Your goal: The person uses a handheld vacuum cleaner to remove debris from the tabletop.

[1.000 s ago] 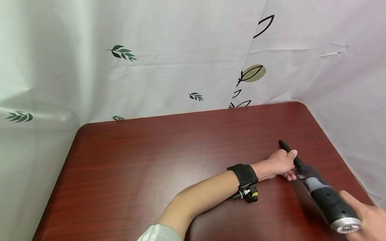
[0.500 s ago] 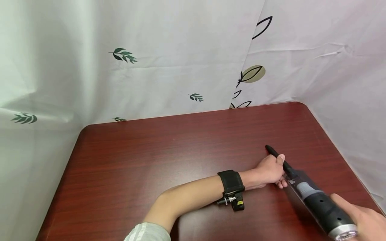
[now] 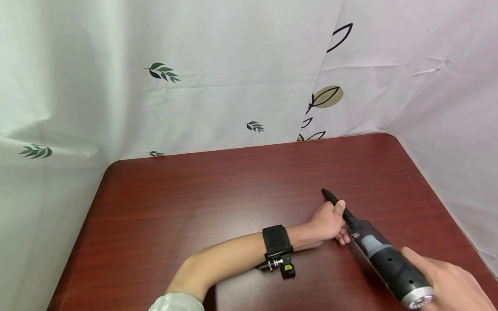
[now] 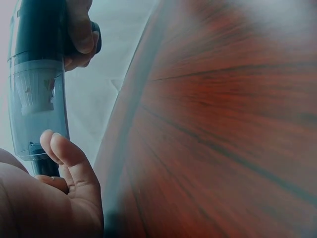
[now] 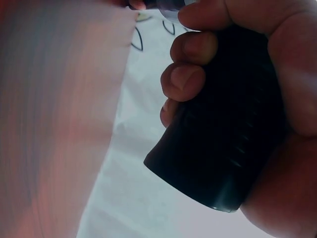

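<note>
Right hand [image 3: 447, 280]: nearest the camera, fingers curled fully round the black rear body of the handheld vacuum [image 3: 383, 259]; the right wrist view shows the fingertips [image 5: 185, 82] wrapped over the ribbed casing, a firm whole-hand hold.
Handheld vacuum: lies low and slanted over the right half of the table [image 3: 218, 203], silver end cap toward the person, clear dust cup in the middle, thin black nozzle [image 3: 335, 201] pointing away and to the left.
Left hand [image 3: 330, 221]: reaches across from the left, fingers and thumb closed round the nozzle just ahead of the dust cup; the left wrist view shows the fingers [image 4: 67, 158] right under the clear cup.
Nozzle tip: on or just above the wood; contact cannot be told.
Doing it well: judging by the two-handed hold, keep the tip low and let the front hand steer while the rear hand carries the weight.
Curtain [image 3: 218, 86]: leaf-printed white cloth behind the far edge.
</note>
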Demonstrator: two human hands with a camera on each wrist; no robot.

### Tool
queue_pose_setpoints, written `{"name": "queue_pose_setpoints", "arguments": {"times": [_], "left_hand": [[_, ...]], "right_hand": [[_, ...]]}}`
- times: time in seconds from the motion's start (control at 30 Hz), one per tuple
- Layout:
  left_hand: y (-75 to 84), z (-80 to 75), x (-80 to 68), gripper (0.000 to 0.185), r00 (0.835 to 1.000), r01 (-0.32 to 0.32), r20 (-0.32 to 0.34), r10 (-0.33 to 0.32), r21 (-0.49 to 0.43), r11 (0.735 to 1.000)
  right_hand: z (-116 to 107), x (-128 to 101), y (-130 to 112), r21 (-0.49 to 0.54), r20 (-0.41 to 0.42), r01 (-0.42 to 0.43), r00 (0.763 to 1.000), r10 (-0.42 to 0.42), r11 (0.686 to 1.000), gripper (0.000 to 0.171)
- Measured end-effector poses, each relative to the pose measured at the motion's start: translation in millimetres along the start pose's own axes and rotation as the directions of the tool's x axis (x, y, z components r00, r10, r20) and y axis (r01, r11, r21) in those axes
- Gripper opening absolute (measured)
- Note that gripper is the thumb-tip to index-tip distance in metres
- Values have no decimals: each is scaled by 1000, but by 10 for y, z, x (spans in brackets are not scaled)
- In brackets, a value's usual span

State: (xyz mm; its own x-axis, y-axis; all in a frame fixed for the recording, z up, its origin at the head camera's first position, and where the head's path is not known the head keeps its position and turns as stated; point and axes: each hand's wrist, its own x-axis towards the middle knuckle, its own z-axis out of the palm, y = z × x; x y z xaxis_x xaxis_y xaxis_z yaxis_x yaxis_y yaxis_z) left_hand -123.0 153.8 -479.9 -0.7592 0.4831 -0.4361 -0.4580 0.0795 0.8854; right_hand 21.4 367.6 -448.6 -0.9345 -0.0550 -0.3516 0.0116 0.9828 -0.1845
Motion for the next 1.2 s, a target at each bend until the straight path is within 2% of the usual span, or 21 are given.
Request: {"name": "queue_pose_setpoints", "arguments": {"times": [0.03,0.1,0.17,0.27,0.3,0.4,0.5,0.8,0.93,1.03,1.2], "left_hand": [[-4,-36,-18,46,1000,-2,-6,2,-11,1000],[-11,-114,-55,43,1000,-12,-14,11,-30,999],[-18,-190,-89,40,1000,-24,-18,23,-47,999],[-34,-292,-129,38,999,-39,-25,37,-68,997],[-38,-323,-143,38,999,-44,-27,42,-71,997],[-46,-406,-173,38,997,-70,-28,68,-86,994],[-59,-483,-197,37,996,-89,-29,87,-96,991],[-104,-696,-307,37,994,-95,-62,89,-98,991],[-112,-795,-377,35,992,-92,-96,80,-123,988],[-128,-873,-415,35,992,-97,-96,84,-145,985],[-150,-1001,-462,35,992,-105,-84,91,-181,978]], "right_hand": [[-2,12,-44,-3,-23,17,1000,-17,1000,66],[3,26,-125,-19,-119,70,990,-72,997,59],[9,41,-206,-43,-213,115,970,-122,992,53],[28,69,-308,-66,-358,201,910,-211,977,53],[30,85,-339,-63,-380,223,896,-230,973,54],[41,136,-407,-65,-478,322,821,-313,944,56],[40,187,-442,-80,-525,385,768,-368,919,56],[25,304,-531,-99,-527,436,739,-419,894,60],[16,369,-618,-106,-531,476,715,-455,873,55],[10,420,-684,-109,-535,509,694,-481,854,52],[-15,490,-771,-118,-528,535,680,-509,837,51]]}}
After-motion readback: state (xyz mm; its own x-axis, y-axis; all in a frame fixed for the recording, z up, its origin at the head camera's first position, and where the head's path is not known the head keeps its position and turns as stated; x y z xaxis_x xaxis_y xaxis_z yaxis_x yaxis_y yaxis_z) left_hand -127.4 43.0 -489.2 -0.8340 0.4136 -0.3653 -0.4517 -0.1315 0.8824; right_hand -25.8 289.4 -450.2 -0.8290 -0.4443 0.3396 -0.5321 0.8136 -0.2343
